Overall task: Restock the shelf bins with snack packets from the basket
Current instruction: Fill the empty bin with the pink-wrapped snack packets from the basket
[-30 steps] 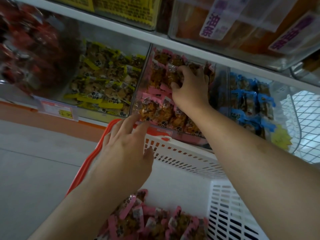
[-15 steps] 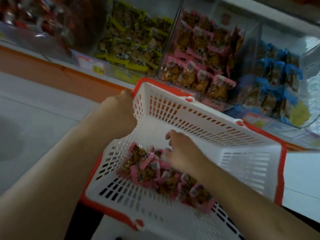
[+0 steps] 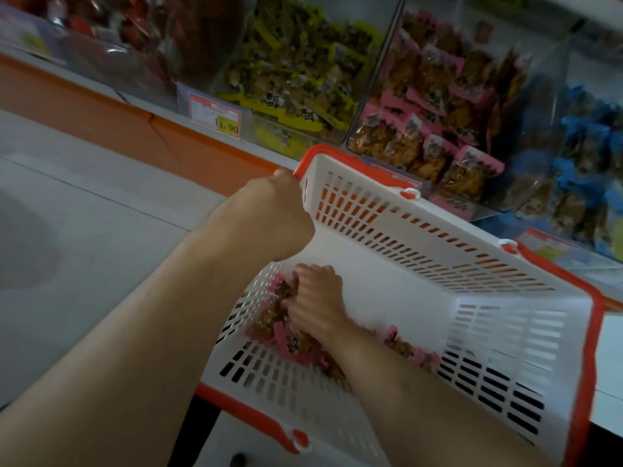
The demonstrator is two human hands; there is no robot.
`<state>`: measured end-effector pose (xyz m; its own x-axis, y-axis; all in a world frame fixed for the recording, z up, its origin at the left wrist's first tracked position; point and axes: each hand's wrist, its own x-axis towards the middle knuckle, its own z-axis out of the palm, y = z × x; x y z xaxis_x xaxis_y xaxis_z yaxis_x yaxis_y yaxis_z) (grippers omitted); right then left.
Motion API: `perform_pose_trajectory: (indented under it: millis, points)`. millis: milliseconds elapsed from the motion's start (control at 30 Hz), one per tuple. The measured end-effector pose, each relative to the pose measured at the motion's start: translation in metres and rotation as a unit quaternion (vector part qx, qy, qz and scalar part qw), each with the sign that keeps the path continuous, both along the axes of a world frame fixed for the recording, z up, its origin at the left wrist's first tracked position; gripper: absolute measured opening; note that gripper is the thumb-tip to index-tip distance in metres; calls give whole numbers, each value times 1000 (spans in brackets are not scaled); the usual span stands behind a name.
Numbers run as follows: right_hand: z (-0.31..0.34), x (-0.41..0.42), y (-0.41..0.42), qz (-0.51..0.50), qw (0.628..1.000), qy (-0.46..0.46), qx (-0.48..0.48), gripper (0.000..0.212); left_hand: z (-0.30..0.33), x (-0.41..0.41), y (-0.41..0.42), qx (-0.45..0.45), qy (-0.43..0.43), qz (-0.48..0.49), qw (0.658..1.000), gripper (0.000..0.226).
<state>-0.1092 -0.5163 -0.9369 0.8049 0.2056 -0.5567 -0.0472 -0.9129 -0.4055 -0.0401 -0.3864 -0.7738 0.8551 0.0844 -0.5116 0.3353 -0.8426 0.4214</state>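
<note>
A white slotted basket (image 3: 505, 332) with an orange rim is tilted towards me below the shelf. My left hand (image 3: 269, 217) grips its far left corner at the rim. Pink-edged snack packets (image 3: 296, 347) lie heaped in the basket's bottom left. My right hand (image 3: 315, 299) is down among them, fingers curled round some packets at the pile's upper end. Above the basket stands the clear shelf bin (image 3: 438, 106) holding the same pink packets.
Left of the pink bin is a bin of yellow-edged packets (image 3: 296, 72) with a price tag (image 3: 215, 116) in front, then red packets (image 3: 111, 32). A bin of blue packets (image 3: 586, 156) stands at the right. An orange shelf edge (image 3: 101, 112) and grey floor lie at left.
My right hand left the pink bin, came down into the basket and now grips packets there. My left hand took hold of the basket's corner. The view tilted down.
</note>
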Motion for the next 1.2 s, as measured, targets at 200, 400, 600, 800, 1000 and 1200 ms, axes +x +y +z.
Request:
perform_pose_trajectory:
  millis: [200, 400, 600, 800, 1000, 1200]
  points:
    - [66, 33, -43, -214, 961, 94, 145, 19, 23, 5, -9, 14, -157, 82, 984, 40]
    - [170, 42, -103, -373, 879, 56, 291, 11, 36, -8, -38, -129, -199, 56, 970, 30]
    - [197, 42, -141, -433, 832, 12, 346, 9, 35, -19, -97, -252, -124, 19, 960, 44]
    - [206, 55, -179, -239, 945, -216, 58, 25, 34, 0, -113, -238, -152, 88, 955, 41]
    - [202, 56, -193, -115, 978, -137, -103, 62, 31, 73, -142, -156, -255, 53, 953, 34]
    - [203, 58, -195, -81, 981, -115, -135, 66, 19, 163, -175, -54, -334, -44, 940, 36]
